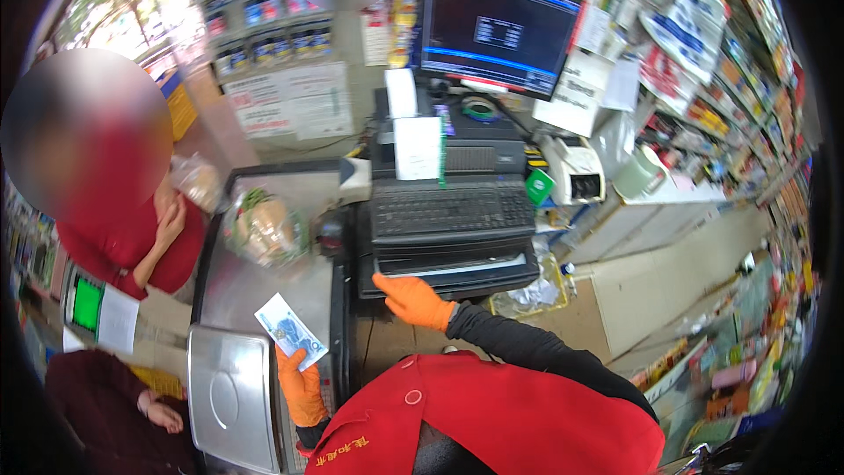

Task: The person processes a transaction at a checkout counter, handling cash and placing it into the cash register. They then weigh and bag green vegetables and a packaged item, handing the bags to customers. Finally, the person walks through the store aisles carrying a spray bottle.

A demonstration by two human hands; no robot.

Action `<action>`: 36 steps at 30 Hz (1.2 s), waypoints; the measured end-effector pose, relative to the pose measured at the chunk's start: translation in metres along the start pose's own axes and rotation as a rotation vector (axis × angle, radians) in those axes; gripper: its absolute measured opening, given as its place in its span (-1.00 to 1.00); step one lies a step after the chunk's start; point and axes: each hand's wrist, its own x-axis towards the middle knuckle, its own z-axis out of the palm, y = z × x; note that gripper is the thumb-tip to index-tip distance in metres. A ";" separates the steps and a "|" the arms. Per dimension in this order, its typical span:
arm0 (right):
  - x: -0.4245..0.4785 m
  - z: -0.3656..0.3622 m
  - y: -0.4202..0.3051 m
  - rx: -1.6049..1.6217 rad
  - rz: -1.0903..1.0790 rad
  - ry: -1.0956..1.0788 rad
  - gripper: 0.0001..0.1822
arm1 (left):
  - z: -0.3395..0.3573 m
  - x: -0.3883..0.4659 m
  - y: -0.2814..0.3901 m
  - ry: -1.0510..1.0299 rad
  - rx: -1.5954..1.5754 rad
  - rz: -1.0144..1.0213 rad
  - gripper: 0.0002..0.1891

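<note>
My left hand (301, 388), in an orange glove, grips a blue-and-white banknote (290, 331) by its lower end, above the metal counter (224, 300). My right hand (415, 300), also gloved in orange, is at the front edge of a black cash register unit (455, 280) beneath the keyboard (455, 208). Its fingertips point at the unit's left front corner; whether they touch it or hold anything is not clear. A clear plastic bag of produce (267, 227) lies on the counter, beside a black scanner-like device (330, 233).
A steel weighing-scale pan (231, 396) stands left of my left hand. Across the counter are a person in red (132, 244) and another in dark clothing (99, 409). A monitor (498, 30) and a white banknote counter (573, 168) stand behind and right of the keyboard.
</note>
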 end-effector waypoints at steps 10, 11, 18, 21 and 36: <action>-0.116 -0.192 0.096 -0.243 0.646 0.668 -0.05 | 0.129 0.056 -0.070 -0.183 -0.070 -0.152 -0.61; -0.124 -0.194 0.112 -0.197 0.678 0.692 -0.03 | 0.135 0.057 -0.078 -0.241 0.113 -0.033 -0.63; -0.139 -0.203 0.132 -0.020 0.621 0.489 -0.03 | 0.205 0.048 -0.113 -0.174 0.088 -0.108 -0.42; -0.115 -0.225 0.114 -0.116 0.402 0.373 -0.09 | 0.209 0.046 -0.127 -0.278 0.421 0.075 -0.47; -0.122 -0.218 0.119 -0.320 0.210 0.172 -0.35 | 0.206 0.065 -0.148 -0.062 -0.088 -0.172 -0.40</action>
